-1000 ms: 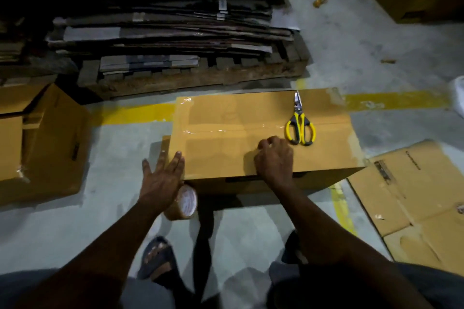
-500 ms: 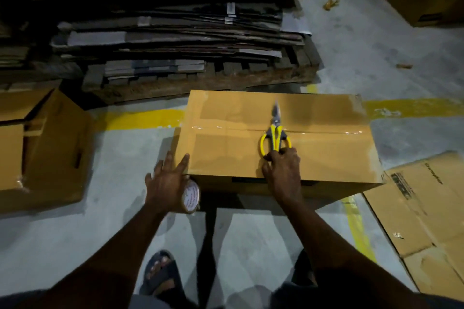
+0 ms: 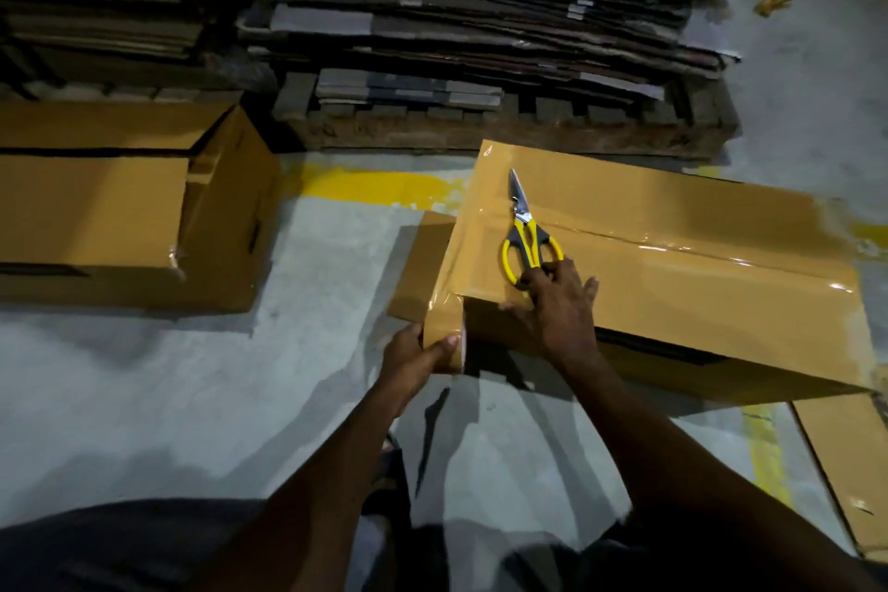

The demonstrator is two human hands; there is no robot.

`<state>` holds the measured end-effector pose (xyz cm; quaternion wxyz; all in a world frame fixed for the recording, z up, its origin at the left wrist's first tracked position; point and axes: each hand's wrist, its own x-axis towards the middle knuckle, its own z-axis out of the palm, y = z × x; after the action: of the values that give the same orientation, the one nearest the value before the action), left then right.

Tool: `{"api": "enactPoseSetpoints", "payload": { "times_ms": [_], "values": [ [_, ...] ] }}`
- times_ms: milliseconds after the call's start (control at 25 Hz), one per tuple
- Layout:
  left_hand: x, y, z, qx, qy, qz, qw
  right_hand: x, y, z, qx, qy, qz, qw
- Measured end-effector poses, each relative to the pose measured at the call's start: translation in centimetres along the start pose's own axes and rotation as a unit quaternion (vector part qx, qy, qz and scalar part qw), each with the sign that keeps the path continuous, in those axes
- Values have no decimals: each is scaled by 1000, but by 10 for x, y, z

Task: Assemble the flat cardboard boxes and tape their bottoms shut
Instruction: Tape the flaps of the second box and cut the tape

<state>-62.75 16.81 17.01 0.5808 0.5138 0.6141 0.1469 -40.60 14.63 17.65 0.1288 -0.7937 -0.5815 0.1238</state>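
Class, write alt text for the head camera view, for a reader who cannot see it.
A person's left hand grips a roll of brown packing tape at the near corner of a long brown cardboard box, while the right hand rests on its taped top, touching yellow-handled steel scissors. Flattened cardboard sheets sit stacked on a wooden pallet behind.

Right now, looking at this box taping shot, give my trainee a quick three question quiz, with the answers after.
1. True or false: the scissors lie on top of the taped box.
2. What does the left hand grip? A) tape roll B) scissors C) a loose flap
3. Fill in: the ___ hand touches the scissors' yellow handles.
Key: 1 true; 2 A; 3 right, as the right hand reaches onto the box top.
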Motion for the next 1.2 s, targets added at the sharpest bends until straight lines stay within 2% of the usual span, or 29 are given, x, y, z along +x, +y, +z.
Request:
{"api": "enactPoseSetpoints", "payload": {
  "times_ms": [80, 240, 320, 440, 600, 640, 760, 920, 1080, 1200],
  "values": [
    [3, -2, -7, 45, 20, 13, 999, 2, 0, 1, -4, -8, 6, 1000],
    [9, -10, -10, 64, 43, -41, 996, 4, -3, 0, -21, 10, 7, 1000],
    [10, -11, -6, 40, 54, -67, 995, 7, -11, -7, -56, 21, 58, 997],
    [10, -8, -5, -18, 36, -37, 999, 6, -17, -20, -109, 22, 121, 986],
    [11, -9, -10, -19, 23, 20, 999, -7, 0, -33, 39, 1, 134, 990],
    [10, -8, -11, -23, 20, 29, 999, -7, 2, -39, 39, -19, 131, 990],
    [5, -7, -13, -55, -4, 30, 998, -8, 3, -52, -56, -76, 72, 993],
    [1, 6, -12, -59, -22, 20, 998, -21, 12, -66, 82, -159, 5, 984],
    [3, 9, -15, -44, -35, 3, 998, -36, 27, -64, 107, -322, 6, 941],
    [6, 9, -19, -29, -44, -11, 999, -40, 40, -58, 148, -378, 13, 914]
  ]
}}
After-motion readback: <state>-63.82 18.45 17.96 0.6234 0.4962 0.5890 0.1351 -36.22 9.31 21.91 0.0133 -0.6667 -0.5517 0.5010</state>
